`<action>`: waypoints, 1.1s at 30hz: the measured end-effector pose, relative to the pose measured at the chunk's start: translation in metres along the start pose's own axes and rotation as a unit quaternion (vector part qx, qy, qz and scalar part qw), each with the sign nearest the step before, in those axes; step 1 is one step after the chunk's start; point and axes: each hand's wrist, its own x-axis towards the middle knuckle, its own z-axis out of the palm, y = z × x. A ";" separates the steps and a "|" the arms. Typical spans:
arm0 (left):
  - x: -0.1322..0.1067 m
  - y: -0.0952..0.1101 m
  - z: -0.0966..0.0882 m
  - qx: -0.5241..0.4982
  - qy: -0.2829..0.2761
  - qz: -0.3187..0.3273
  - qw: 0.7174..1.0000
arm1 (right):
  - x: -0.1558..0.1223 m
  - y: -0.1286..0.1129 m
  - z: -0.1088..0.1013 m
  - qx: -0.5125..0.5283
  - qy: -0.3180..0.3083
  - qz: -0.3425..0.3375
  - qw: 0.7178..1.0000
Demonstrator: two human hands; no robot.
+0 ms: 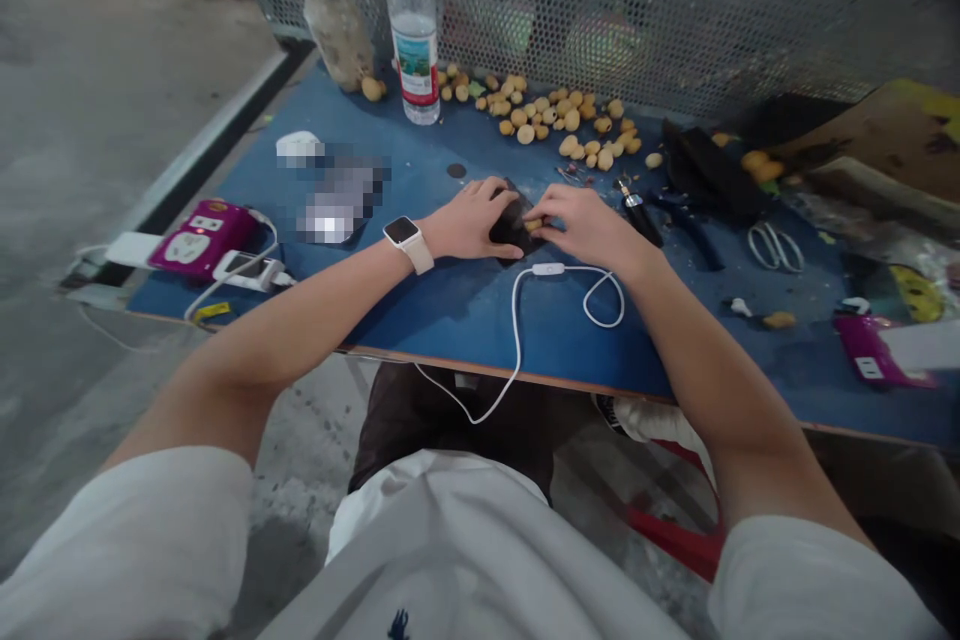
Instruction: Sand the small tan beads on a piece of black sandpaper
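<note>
My left hand (pixel 474 222), with a watch (pixel 403 232) on its wrist, lies on a dark flat sheet (pixel 513 216) on the blue table. Its thumb and fingers are apart, framing the sheet's left side. My right hand (pixel 576 223) is closed in a pinch on a small tan nut-like piece (pixel 532 224), held at the sheet's surface. Whether the piece touches the sheet I cannot tell. In front of both hands runs a white cable (pixel 517 320) with an inline switch (pixel 547 269).
Behind my hands, several tan nut-like pieces (pixel 571 120) lie near a water bottle (pixel 415 60) and mesh panel (pixel 555 10). To the right are a black-handled tool (pixel 639 215), pliers (pixel 694 230) and scissors (pixel 775 248). Leftward are a phone (pixel 341 200) and purple power strip (pixel 202 238).
</note>
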 end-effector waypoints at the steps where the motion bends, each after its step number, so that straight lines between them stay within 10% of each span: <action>1: -0.002 0.002 -0.005 0.008 0.005 -0.004 1.000 | 0.000 0.000 0.001 -0.001 0.001 0.000 1.000; 7: -0.038 0.004 -0.075 0.102 0.037 -0.134 0.985 | -0.002 0.003 0.005 0.006 0.003 -0.002 1.000; 13: -0.087 -0.014 -0.136 0.175 -0.050 -0.424 0.887 | 0.002 0.012 0.009 0.001 0.006 -0.016 1.000; 33: -0.099 -0.039 -0.143 0.145 -0.076 -0.448 0.879 | 0.003 0.010 0.009 0.015 0.007 -0.010 1.000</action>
